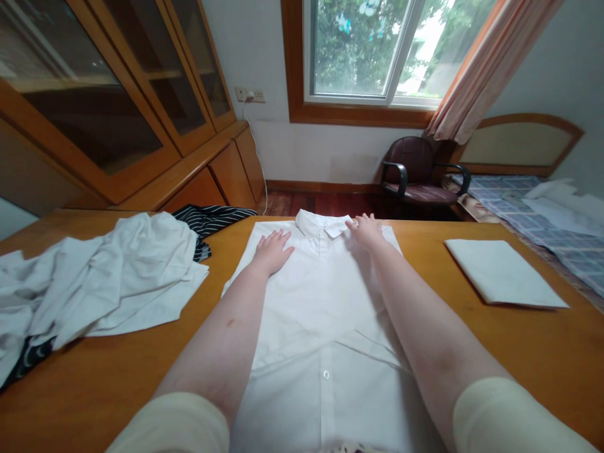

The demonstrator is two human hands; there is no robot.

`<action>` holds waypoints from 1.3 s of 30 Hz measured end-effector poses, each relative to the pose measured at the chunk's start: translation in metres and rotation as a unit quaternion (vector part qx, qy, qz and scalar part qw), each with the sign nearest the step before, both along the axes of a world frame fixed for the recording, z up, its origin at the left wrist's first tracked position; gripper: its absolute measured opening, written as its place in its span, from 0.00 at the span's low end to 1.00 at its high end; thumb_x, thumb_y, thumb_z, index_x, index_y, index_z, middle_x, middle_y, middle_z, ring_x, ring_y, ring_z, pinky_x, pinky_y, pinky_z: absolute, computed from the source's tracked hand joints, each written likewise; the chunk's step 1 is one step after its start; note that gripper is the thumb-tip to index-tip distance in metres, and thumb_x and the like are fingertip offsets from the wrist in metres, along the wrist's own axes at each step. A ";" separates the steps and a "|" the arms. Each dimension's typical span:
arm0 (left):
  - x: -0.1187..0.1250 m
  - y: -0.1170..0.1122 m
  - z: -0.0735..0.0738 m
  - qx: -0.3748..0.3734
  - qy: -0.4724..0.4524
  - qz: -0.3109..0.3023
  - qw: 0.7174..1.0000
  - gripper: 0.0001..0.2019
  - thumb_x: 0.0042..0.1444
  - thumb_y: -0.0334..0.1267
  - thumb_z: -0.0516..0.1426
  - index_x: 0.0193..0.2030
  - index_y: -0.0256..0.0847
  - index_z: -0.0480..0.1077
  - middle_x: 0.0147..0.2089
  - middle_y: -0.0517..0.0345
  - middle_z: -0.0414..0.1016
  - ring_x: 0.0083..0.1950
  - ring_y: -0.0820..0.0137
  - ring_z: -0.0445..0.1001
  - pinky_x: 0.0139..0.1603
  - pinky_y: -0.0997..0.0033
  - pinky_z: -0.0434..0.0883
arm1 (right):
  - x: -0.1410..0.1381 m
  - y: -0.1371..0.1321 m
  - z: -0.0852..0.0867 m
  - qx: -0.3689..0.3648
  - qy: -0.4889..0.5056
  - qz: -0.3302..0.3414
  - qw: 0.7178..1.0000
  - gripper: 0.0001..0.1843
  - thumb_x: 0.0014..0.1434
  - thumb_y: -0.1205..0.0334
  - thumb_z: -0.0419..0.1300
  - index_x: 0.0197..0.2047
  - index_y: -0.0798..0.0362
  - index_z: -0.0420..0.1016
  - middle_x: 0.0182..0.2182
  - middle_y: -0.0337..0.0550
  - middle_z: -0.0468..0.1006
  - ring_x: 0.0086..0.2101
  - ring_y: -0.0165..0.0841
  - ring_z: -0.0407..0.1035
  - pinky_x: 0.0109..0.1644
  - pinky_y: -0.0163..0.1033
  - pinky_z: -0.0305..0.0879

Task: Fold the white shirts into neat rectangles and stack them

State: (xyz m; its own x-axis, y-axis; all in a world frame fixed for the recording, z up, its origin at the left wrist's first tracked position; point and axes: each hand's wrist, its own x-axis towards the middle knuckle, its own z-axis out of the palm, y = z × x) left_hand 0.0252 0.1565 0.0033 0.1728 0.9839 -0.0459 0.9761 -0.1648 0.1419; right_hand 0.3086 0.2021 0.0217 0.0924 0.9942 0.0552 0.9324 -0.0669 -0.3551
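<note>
A white button-up shirt (306,302) lies front up on the wooden table, its collar (321,224) at the far edge. Its sleeves look folded across the middle, above a button on the placket. My left hand (274,253) rests flat on the shirt near the shoulder left of the collar, fingers stretched out. On the other side, my right hand (366,231) lies at the right shoulder, with its fingers apart and some beside the right collar tip. Neither hand visibly grips the cloth.
Crumpled white clothes (117,270) and a black striped garment (214,220) lie on the table (155,377) at left. A folded white cloth (504,272) is at right. Beyond stand a cabinet (189,151), an armchair (418,170) and a bed (542,207).
</note>
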 end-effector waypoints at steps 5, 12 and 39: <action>-0.001 0.001 -0.001 0.002 -0.014 0.008 1.000 0.29 0.61 0.51 0.44 0.67 0.44 0.55 0.72 0.53 0.49 0.71 0.60 0.48 0.69 0.52 0.46 | -0.004 0.015 -0.025 0.059 0.047 0.002 0.997 0.17 0.60 0.56 0.53 0.50 0.51 0.73 0.56 0.50 0.70 0.63 0.47 0.50 0.63 0.65 0.34; -0.002 0.004 -0.001 0.019 -0.039 0.014 0.999 0.27 0.60 0.50 0.47 0.65 0.46 0.59 0.70 0.53 0.55 0.69 0.60 0.52 0.68 0.54 0.47 | 0.006 0.016 -0.027 0.118 0.287 0.044 0.950 0.15 0.51 0.60 0.57 0.43 0.54 0.71 0.39 0.45 0.77 0.39 0.36 0.70 0.47 0.42 0.65; -0.001 0.004 0.000 0.020 -0.047 0.019 0.999 0.28 0.59 0.50 0.47 0.65 0.46 0.59 0.69 0.54 0.55 0.69 0.60 0.53 0.68 0.53 0.47 | 0.001 0.016 -0.029 0.090 0.153 0.064 0.982 0.13 0.53 0.66 0.54 0.41 0.50 0.75 0.38 0.41 0.79 0.39 0.34 0.71 0.45 0.38 0.64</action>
